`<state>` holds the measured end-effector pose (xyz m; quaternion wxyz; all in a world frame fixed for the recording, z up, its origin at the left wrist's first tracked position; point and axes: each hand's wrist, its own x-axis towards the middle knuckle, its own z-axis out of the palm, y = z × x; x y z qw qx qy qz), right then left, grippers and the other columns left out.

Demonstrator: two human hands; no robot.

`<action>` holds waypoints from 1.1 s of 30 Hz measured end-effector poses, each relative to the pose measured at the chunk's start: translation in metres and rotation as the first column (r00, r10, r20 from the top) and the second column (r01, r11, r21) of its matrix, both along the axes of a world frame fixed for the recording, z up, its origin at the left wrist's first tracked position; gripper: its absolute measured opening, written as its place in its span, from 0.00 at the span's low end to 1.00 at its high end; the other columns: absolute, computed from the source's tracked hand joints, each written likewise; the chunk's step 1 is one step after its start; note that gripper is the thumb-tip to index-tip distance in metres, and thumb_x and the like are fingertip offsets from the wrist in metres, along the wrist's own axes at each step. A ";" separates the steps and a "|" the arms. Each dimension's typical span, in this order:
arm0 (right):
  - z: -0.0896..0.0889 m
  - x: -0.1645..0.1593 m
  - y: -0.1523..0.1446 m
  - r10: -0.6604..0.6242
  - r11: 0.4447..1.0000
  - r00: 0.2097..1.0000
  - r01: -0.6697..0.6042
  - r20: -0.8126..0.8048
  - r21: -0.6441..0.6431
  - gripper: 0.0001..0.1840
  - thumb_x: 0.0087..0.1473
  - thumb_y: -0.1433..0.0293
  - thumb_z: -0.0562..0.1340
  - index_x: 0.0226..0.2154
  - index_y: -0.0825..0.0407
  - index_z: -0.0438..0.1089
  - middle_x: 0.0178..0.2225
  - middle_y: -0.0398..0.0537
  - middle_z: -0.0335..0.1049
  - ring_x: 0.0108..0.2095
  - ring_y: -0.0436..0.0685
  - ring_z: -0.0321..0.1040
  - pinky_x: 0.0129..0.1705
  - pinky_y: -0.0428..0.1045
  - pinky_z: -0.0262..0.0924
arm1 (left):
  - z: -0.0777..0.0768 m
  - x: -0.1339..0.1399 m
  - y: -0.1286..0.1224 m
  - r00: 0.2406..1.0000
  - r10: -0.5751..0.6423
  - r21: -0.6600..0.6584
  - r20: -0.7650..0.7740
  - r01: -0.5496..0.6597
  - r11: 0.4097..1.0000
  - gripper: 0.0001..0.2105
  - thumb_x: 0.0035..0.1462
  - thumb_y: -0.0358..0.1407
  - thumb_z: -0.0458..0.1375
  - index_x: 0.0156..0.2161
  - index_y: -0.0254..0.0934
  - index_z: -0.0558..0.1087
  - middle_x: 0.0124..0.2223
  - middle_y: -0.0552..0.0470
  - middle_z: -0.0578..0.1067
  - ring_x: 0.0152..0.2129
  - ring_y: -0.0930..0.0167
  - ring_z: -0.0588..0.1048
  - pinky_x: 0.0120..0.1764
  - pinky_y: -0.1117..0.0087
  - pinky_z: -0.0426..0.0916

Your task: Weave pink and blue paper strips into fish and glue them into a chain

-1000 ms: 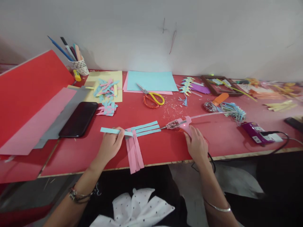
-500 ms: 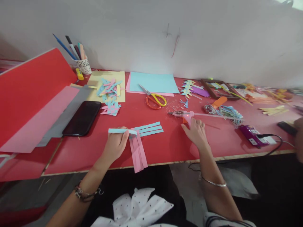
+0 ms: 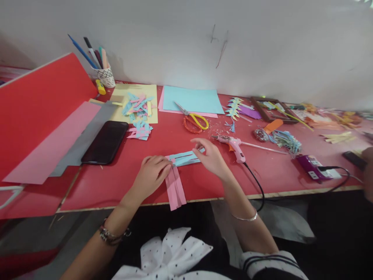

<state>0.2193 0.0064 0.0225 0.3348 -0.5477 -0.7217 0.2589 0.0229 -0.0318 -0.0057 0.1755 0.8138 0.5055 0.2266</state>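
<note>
My left hand (image 3: pixel 152 173) lies at the crossing of the paper strips, its fingers pressed together on them. Blue strips (image 3: pixel 186 158) run right from there, and pink strips (image 3: pixel 175 188) hang down to the table's front edge. Under my left fingers, the crossing is partly hidden. My right hand (image 3: pixel 212 156) hovers at the right ends of the blue strips with thumb and fingers apart, holding nothing. A pink glue gun (image 3: pixel 236 146) lies on its side right of that hand, a clear glue stick in its back.
Scissors (image 3: pixel 196 121) lie behind the strips, partly on blue paper sheets (image 3: pixel 192 100). A phone (image 3: pixel 105 142) and a woven paper piece (image 3: pixel 142 130) are left. A purple power socket (image 3: pixel 313 167) sits right, and the glue gun's cord (image 3: pixel 258 184) drops over the front edge.
My right hand has left the glue gun and moved left to the blue strips. The blue strip raised in my left hand is down, and that hand has shifted right over the crossing.
</note>
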 end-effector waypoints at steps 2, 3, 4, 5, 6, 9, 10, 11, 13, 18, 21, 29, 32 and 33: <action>0.003 0.008 -0.001 0.014 1.000 1.000 -0.014 0.004 -0.003 0.13 0.46 0.70 0.55 0.37 0.55 0.67 0.29 0.46 0.66 0.28 0.49 0.62 0.33 0.46 0.59 | 0.000 0.000 0.000 1.000 0.002 0.012 -0.015 -0.002 1.000 0.14 0.58 0.33 0.43 0.35 0.37 0.72 0.38 0.49 0.75 0.38 0.68 0.71 0.42 0.65 0.56; 0.004 0.012 -0.002 0.016 1.000 1.000 -0.016 -0.006 -0.025 0.12 0.46 0.69 0.55 0.36 0.54 0.67 0.29 0.45 0.66 0.27 0.49 0.62 0.31 0.46 0.59 | -0.001 0.000 0.000 1.000 0.004 0.015 -0.019 -0.004 1.000 0.14 0.58 0.33 0.43 0.35 0.37 0.72 0.38 0.49 0.75 0.38 0.68 0.71 0.41 0.65 0.56; 0.004 0.015 -0.003 0.015 0.999 1.000 -0.016 -0.019 -0.052 0.12 0.46 0.69 0.55 0.35 0.54 0.67 0.29 0.45 0.66 0.26 0.48 0.61 0.30 0.46 0.59 | -0.001 0.000 0.000 1.000 0.006 0.017 -0.021 -0.005 1.000 0.14 0.58 0.33 0.44 0.35 0.38 0.72 0.38 0.49 0.75 0.38 0.68 0.71 0.41 0.65 0.57; 0.005 0.017 -0.004 0.012 0.997 0.999 -0.014 -0.030 -0.072 0.11 0.47 0.69 0.55 0.34 0.54 0.67 0.29 0.45 0.67 0.26 0.48 0.61 0.29 0.45 0.59 | -0.001 0.000 0.001 1.000 0.006 0.018 -0.020 -0.005 1.000 0.13 0.58 0.33 0.44 0.35 0.38 0.72 0.38 0.50 0.75 0.38 0.68 0.71 0.42 0.65 0.57; 0.004 0.018 -0.005 0.009 0.997 0.999 -0.011 -0.033 -0.078 0.10 0.47 0.69 0.55 0.33 0.54 0.67 0.29 0.45 0.67 0.26 0.48 0.61 0.30 0.45 0.59 | -0.002 0.000 0.001 1.000 0.004 0.017 -0.019 -0.003 1.000 0.13 0.58 0.33 0.44 0.35 0.38 0.72 0.38 0.50 0.75 0.38 0.68 0.71 0.42 0.65 0.56; 0.002 0.020 -0.006 0.022 0.998 1.000 -0.021 0.005 -0.064 0.09 0.47 0.70 0.55 0.32 0.54 0.67 0.27 0.44 0.67 0.27 0.49 0.61 0.30 0.45 0.58 | -0.002 0.000 0.001 1.000 -0.001 0.012 -0.012 0.001 1.000 0.12 0.58 0.33 0.45 0.35 0.39 0.72 0.38 0.51 0.75 0.38 0.68 0.70 0.42 0.64 0.56; 0.001 0.020 -0.007 0.034 0.998 0.999 -0.032 0.026 -0.058 0.09 0.47 0.71 0.55 0.32 0.54 0.68 0.27 0.44 0.67 0.27 0.49 0.62 0.30 0.45 0.57 | -0.003 0.000 0.001 1.000 -0.001 0.011 -0.011 0.001 1.000 0.12 0.58 0.33 0.45 0.35 0.39 0.72 0.38 0.51 0.75 0.38 0.68 0.70 0.42 0.64 0.56; 0.000 0.021 -0.007 0.043 0.998 0.998 -0.041 0.053 -0.049 0.09 0.47 0.72 0.55 0.33 0.54 0.68 0.27 0.44 0.67 0.27 0.49 0.62 0.30 0.45 0.57 | -0.003 0.000 0.001 1.000 0.000 0.013 -0.011 0.001 1.000 0.12 0.57 0.33 0.45 0.35 0.39 0.72 0.38 0.51 0.75 0.38 0.68 0.70 0.42 0.64 0.56; -0.003 0.021 -0.008 0.053 0.998 0.990 -0.051 0.130 -0.022 0.09 0.48 0.73 0.54 0.33 0.54 0.68 0.28 0.45 0.68 0.27 0.50 0.63 0.32 0.46 0.57 | -0.002 0.001 0.001 1.000 0.002 0.026 -0.024 -0.001 1.000 0.11 0.57 0.33 0.46 0.34 0.39 0.72 0.38 0.51 0.75 0.38 0.68 0.71 0.42 0.64 0.56; -0.012 0.025 -0.011 0.064 0.996 0.956 -0.080 0.287 0.042 0.10 0.50 0.75 0.53 0.34 0.54 0.67 0.33 0.49 0.69 0.30 0.52 0.63 0.34 0.48 0.57 | -0.001 0.002 -0.001 0.997 0.015 0.071 -0.075 -0.009 0.997 0.11 0.56 0.31 0.46 0.34 0.40 0.71 0.37 0.52 0.76 0.37 0.68 0.71 0.42 0.65 0.56; -0.017 0.027 -0.011 0.068 0.995 0.954 -0.088 0.293 0.055 0.11 0.50 0.75 0.52 0.35 0.54 0.67 0.32 0.49 0.68 0.31 0.53 0.63 0.34 0.48 0.57 | -0.001 0.002 -0.001 0.997 0.012 0.074 -0.081 -0.006 0.997 0.11 0.56 0.30 0.46 0.34 0.40 0.71 0.37 0.52 0.76 0.37 0.68 0.71 0.42 0.65 0.56; -0.020 0.026 -0.011 0.061 0.996 0.937 -0.078 0.344 0.037 0.11 0.48 0.77 0.53 0.35 0.53 0.65 0.31 0.48 0.67 0.31 0.53 0.63 0.34 0.48 0.56 | -0.001 0.003 -0.001 0.995 0.021 0.100 -0.095 -0.011 0.995 0.11 0.55 0.30 0.47 0.33 0.39 0.72 0.36 0.52 0.76 0.35 0.68 0.72 0.41 0.65 0.57; -0.023 0.025 -0.012 0.031 0.998 0.928 -0.047 0.370 0.034 0.10 0.48 0.77 0.53 0.35 0.54 0.64 0.30 0.48 0.66 0.30 0.53 0.63 0.33 0.47 0.56 | -0.001 0.002 -0.001 0.995 0.020 0.104 -0.096 -0.010 0.995 0.10 0.55 0.30 0.47 0.33 0.40 0.72 0.36 0.52 0.76 0.35 0.68 0.72 0.42 0.65 0.57; -0.023 0.025 -0.013 0.023 0.999 0.928 -0.039 0.372 0.034 0.10 0.49 0.77 0.53 0.36 0.54 0.64 0.30 0.48 0.66 0.30 0.54 0.63 0.33 0.48 0.57 | -0.001 0.002 -0.001 0.995 0.019 0.106 -0.096 -0.009 0.994 0.10 0.55 0.30 0.47 0.33 0.40 0.72 0.36 0.52 0.76 0.35 0.68 0.72 0.42 0.65 0.57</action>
